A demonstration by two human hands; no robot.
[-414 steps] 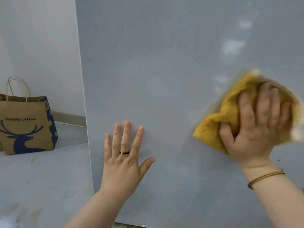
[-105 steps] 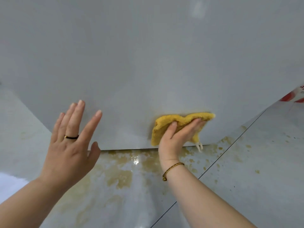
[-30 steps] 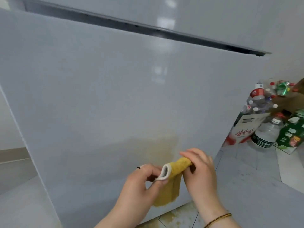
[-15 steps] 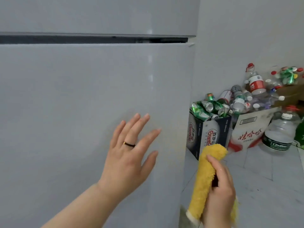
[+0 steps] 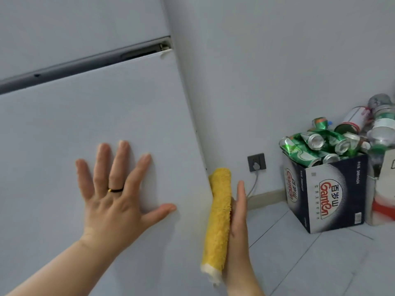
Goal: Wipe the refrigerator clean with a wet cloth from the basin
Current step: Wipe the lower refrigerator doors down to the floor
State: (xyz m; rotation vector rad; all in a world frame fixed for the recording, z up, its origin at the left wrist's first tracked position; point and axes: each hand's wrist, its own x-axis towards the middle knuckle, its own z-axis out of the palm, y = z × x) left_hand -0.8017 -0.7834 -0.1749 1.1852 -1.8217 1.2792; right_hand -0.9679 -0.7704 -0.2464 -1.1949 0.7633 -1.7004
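The pale grey refrigerator (image 5: 89, 116) fills the left half of the view, with a dark gap between its upper and lower doors. My left hand (image 5: 115, 189), wearing a dark ring, lies flat with fingers spread on the lower door. My right hand (image 5: 238, 233) is held edge-on and presses the folded yellow cloth (image 5: 218, 221) against the refrigerator's right side edge. The cloth hangs long and narrow, its white hem at the bottom. No basin is in view.
A dark cardboard box (image 5: 324, 193) heaped with crushed green cans (image 5: 310, 146) and plastic bottles stands on the tiled floor at the right. A grey wall socket (image 5: 256, 162) with a plugged-in cable sits low on the wall beside the refrigerator. A white box stands at the far right edge.
My left hand has settled flat on the lower door. My right hand has raised the cloth and brought it against the refrigerator's right edge; a second ago both hands were folding it.
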